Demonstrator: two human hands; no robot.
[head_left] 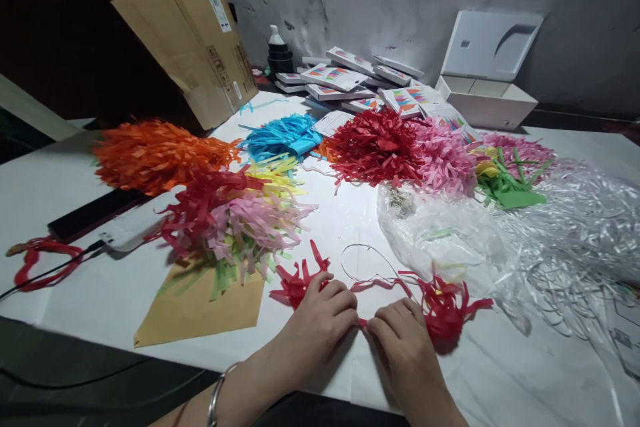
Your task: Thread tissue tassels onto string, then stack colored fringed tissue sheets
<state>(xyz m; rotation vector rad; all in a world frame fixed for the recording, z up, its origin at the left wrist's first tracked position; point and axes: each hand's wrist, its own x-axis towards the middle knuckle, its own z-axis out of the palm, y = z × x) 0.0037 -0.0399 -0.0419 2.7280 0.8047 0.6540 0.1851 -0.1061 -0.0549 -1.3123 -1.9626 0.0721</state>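
Low over the front of the white table, my left hand [323, 310] and my right hand [404, 330] are close together, fingers curled down. Between them a short twisted stretch of a red paper tassel [445, 310] shows, pinched at both sides. Its fringed ends spread out beyond each hand, left and right. Behind my hands lies a thin looped string [361, 248] with a narrow pink-red strip. Left of my left hand, a pile of red, pink, yellow and green tassels [240, 217] rests partly on a brown envelope [210, 307]. My fingertips are partly hidden.
Orange fringe [160, 155], blue fringe [284, 137], dark red fringe [377, 147] and pink fringe [445, 153] line the back. Clear plastic bags and silvery strands [590, 220] cover the right. Behind stand a cardboard box [200, 47], flat packs [335, 77] and an open white box [485, 103].
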